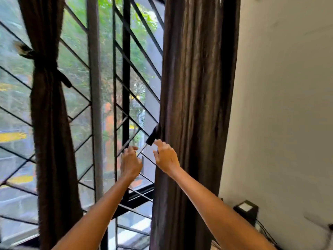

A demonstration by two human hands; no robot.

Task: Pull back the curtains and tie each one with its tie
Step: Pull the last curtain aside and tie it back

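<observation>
Left hand [131,164] loosely open; right hand [165,156] pinching the dark tie [153,135] beside the untied right curtain [194,105].

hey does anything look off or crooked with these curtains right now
Nothing looks damaged. The left curtain is cinched by its tie, but the right curtain hangs loose, untied. A dark tie end sticks out at its window edge, by the right hand; the left hand is open beside it.

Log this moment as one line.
left dark brown curtain: tied | right dark brown curtain: untied | right hand: at tie end | left hand: open
</observation>
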